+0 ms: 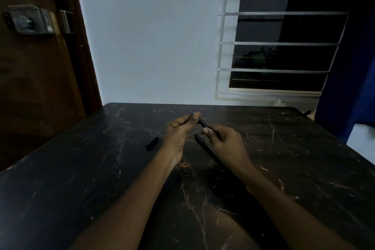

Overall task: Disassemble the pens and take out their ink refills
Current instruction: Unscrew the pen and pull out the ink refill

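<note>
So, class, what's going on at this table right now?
A person is working on a black pen, gripping it with both hands above the dark table. The left hand pinches its far end; the right hand grips the near part. A second pen lies on the table under the right hand, and a short black piece, perhaps a cap, lies to the left. No refill is clearly out.

Two pens (203,124) (207,149), one cap (152,143)
</note>
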